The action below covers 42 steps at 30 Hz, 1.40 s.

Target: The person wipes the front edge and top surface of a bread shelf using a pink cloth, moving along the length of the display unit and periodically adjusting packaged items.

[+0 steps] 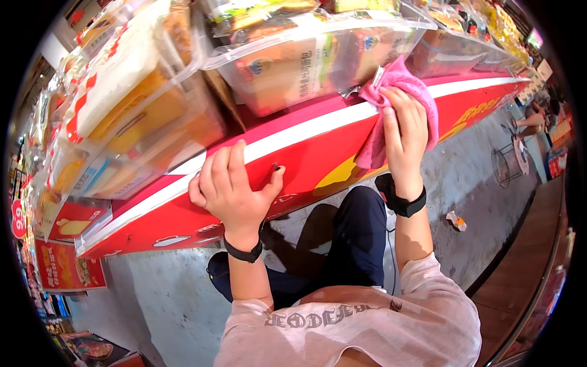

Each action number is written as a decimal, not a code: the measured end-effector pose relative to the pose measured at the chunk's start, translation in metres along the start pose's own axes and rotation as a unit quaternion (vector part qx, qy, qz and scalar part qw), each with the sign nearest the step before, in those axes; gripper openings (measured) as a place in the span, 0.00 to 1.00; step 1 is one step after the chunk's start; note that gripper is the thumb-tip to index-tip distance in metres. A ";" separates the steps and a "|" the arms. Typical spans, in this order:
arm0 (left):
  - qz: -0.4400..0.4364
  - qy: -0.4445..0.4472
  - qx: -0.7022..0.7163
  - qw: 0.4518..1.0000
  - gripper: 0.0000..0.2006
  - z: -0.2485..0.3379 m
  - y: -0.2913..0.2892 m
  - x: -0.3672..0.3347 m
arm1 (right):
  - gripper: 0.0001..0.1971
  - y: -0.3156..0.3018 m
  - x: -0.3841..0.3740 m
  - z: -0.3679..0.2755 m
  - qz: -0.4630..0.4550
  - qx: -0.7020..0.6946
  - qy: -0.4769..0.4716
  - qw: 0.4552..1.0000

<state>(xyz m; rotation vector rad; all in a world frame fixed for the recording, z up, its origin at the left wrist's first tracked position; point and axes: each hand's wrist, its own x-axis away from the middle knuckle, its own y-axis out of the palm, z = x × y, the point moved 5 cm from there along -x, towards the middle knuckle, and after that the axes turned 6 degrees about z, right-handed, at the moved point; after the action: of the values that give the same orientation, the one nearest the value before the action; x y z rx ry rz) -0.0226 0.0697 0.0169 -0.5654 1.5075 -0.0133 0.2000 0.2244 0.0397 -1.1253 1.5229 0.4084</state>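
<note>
My right hand (406, 131) grips a pink cloth (372, 147), pressing it against the white edge strip (293, 138) of a red display stand. The cloth bunches above my fingers and hangs down over the red front panel (342, 153). Further left, my left hand (231, 191) rests on the same strip and panel with fingers apart, holding nothing. Just behind the edge stands a clear plastic bin (269, 85) of packaged bread. Another clear bin (177, 125) with bread packs sits beyond my left hand.
More filled bins (452, 52) line the stand to the right. A crumpled orange-and-white wrapper (455, 221) lies on the grey floor (162, 293). Along the right runs a brown counter (520, 257). A person (538, 113) sits at the far right near a wire stand (501, 165).
</note>
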 end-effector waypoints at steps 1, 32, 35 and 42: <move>-0.001 0.007 0.007 1.000 0.29 0.001 0.001 0.000 | 0.10 0.002 -0.002 -0.009 -0.010 -0.001 -0.007 1.000; 0.011 -0.029 0.103 0.994 0.28 -0.002 -0.004 0.003 | 0.15 0.008 -0.007 0.053 -0.092 -0.011 -0.008 0.996; 0.018 -0.018 0.099 0.995 0.28 0.002 -0.002 0.003 | 0.16 0.001 -0.013 0.088 -0.063 -0.033 0.034 0.997; 0.032 0.000 0.084 0.996 0.28 -0.001 -0.001 0.005 | 0.14 0.008 -0.009 0.085 -0.028 -0.082 0.100 0.991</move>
<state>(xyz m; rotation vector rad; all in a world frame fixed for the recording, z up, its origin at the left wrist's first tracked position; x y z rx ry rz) -0.0233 0.0671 0.0128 -0.3819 1.5073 -0.0899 0.2413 0.2972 0.0203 -1.3683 1.6500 0.3981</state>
